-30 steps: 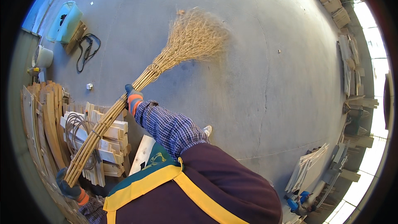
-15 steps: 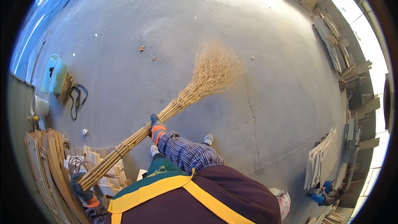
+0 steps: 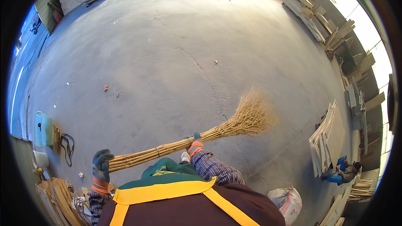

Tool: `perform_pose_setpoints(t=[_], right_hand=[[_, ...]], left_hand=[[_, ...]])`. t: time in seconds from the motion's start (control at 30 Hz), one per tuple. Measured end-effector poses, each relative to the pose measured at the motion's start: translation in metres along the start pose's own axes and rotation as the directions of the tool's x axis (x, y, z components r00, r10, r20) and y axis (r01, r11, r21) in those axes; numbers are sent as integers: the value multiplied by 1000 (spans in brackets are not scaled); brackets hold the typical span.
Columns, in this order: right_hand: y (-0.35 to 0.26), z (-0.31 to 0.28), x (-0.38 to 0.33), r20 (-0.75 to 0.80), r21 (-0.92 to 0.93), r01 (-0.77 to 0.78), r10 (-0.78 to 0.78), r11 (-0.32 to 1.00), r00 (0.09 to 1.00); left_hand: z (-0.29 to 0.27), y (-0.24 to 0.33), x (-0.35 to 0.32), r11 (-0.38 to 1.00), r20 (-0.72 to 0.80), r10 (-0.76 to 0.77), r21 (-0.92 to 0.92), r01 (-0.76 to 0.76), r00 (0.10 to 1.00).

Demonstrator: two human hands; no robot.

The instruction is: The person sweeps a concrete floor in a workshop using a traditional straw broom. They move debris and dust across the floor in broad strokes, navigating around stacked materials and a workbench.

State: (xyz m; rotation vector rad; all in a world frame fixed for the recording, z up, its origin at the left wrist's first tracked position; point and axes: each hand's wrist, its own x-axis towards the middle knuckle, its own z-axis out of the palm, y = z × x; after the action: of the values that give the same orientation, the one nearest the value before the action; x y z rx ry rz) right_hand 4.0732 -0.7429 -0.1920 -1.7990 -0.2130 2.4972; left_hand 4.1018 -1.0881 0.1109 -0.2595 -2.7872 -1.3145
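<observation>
A large twig broom (image 3: 150, 152), its handle a bundle of thin canes, lies across the front of my body. Its bushy head (image 3: 253, 115) is out to the right, over the concrete floor. My left hand (image 3: 101, 166), in a dark glove with an orange cuff, is closed round the handle's end at the left. Farther along, my right hand (image 3: 195, 145), gloved alike, grips the bundle just below the flared twigs. Brown dry scraps (image 3: 105, 88) and a small pale bit (image 3: 216, 62) dot the floor beyond the broom.
At the left stand a pale green tub (image 3: 43, 129), a white bucket (image 3: 40, 159) and a black strap (image 3: 67, 148). Wood strips (image 3: 58, 199) pile up at lower left. Leaning panels (image 3: 328, 140) and a crouching person (image 3: 345, 171) are at right; a white sack (image 3: 287, 203) sits close by.
The broom has swung right and nearer, its head dropping from mid-view toward my right side. My left hand has risen with the handle's end, and the view has turned.
</observation>
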Motion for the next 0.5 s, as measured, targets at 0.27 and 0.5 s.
perform_pose_setpoints(t=[0.27,0.5], right_hand=[[-79,-8,84,71,217,-116,102,969,992],[-73,-3,112,-101,-125,-11,-2,992,995]], left_hand=[[76,69,132,568,605,-181,708,-420,775],[84,33,178,464,667,-359,734,-496,652]])
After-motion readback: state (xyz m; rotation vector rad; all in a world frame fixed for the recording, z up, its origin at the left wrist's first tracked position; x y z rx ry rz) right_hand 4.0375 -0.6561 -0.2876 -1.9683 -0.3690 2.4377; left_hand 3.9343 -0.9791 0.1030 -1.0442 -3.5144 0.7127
